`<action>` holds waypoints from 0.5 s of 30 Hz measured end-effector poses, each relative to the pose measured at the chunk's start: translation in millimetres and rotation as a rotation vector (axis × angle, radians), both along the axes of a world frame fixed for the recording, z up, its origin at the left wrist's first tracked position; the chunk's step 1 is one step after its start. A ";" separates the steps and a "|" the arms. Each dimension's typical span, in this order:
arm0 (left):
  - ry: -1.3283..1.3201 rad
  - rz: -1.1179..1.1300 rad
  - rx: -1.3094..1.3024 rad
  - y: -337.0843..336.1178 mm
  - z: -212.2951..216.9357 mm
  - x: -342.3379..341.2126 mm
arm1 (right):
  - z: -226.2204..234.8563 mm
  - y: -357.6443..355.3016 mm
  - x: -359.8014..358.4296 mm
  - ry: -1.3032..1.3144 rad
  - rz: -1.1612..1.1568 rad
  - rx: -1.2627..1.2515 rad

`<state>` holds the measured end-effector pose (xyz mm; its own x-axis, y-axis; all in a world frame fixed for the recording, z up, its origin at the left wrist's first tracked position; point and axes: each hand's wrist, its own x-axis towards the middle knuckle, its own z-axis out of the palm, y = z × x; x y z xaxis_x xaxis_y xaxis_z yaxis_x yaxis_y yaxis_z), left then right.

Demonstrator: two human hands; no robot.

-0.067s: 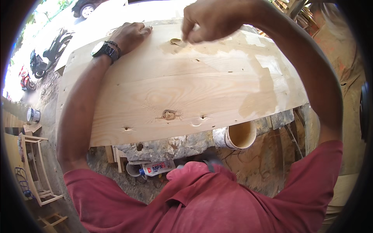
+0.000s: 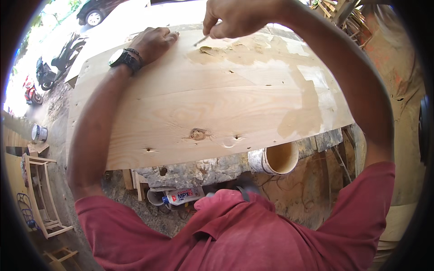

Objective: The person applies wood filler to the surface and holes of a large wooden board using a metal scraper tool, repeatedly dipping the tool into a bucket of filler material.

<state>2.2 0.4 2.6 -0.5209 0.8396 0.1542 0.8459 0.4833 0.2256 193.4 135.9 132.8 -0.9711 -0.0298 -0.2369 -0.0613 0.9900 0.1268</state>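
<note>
A broad pale wooden board (image 2: 158, 99) with knots and small holes lies in front of me. Fingers curled, my left hand (image 2: 154, 43) presses at its far left edge and seems to grip it. Near the far edge, my right hand (image 2: 230, 20) is closed on a thin scraper (image 2: 201, 41), seen nearly edge-on with its tip low over the wood. Just beside the tip sits a small lump of tan putty (image 2: 208, 50). Smeared filler (image 2: 300, 106) runs along the far side and down the right part of the board.
A round tub (image 2: 273, 159) with tan residue inside stands below the board's near edge, beside a rough, stained bench (image 2: 181, 174). A white bottle (image 2: 184, 195) lies lower down. Wooden frames (image 2: 47, 198) and a small bucket (image 2: 39, 133) are at left; parked motorbikes (image 2: 58, 63) stand beyond.
My right hand has moved slightly left and away from me, and the scraper now shows below it. Tan filler is visible around the lump. My left hand stays put.
</note>
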 end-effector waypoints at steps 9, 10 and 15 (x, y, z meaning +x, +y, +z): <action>-0.046 0.048 0.000 -4.2 -7.7 8.5 | 25.8 -12.4 29.8 -0.420 0.049 0.064; -0.034 0.040 0.000 -2.9 -4.6 7.9 | 27.2 -9.9 35.2 -0.394 0.051 0.041; -0.007 -0.006 0.107 -0.3 -13.1 -3.6 | -23.8 -9.7 74.8 -0.056 -0.117 -0.040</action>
